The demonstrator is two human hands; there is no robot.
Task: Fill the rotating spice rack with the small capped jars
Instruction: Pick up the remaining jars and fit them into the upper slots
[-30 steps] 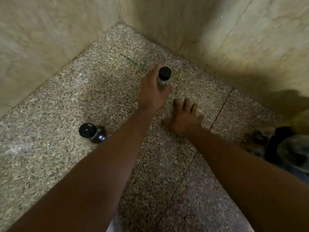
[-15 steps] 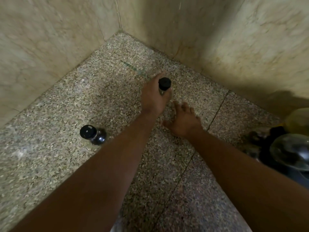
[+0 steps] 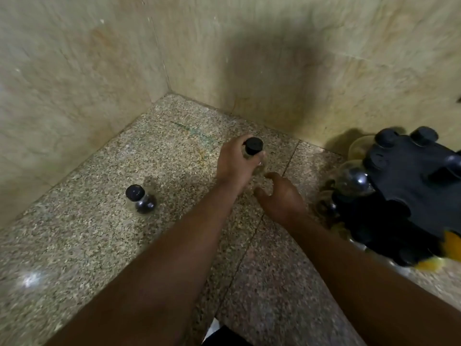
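Note:
My left hand point(image 3: 234, 166) is closed around a small clear jar with a black cap point(image 3: 254, 146), held upright just above the granite counter. My right hand point(image 3: 282, 193) hovers beside it with fingers loosely apart, holding nothing. A second black-capped jar point(image 3: 139, 199) stands alone on the counter to the left. The black rotating spice rack point(image 3: 404, 193) sits at the right edge, with several capped jars in it; part of it runs out of view.
The speckled granite counter point(image 3: 74, 245) ends in a corner of beige tiled walls point(image 3: 74, 71). A seam point(image 3: 252, 236) runs across the counter under my arms. Something yellow point(image 3: 429, 260) lies at the rack's foot.
The view has swung right and up, bringing the spice rack into sight. My left hand has carried the jar toward the right, and my right hand has lifted off the counter.

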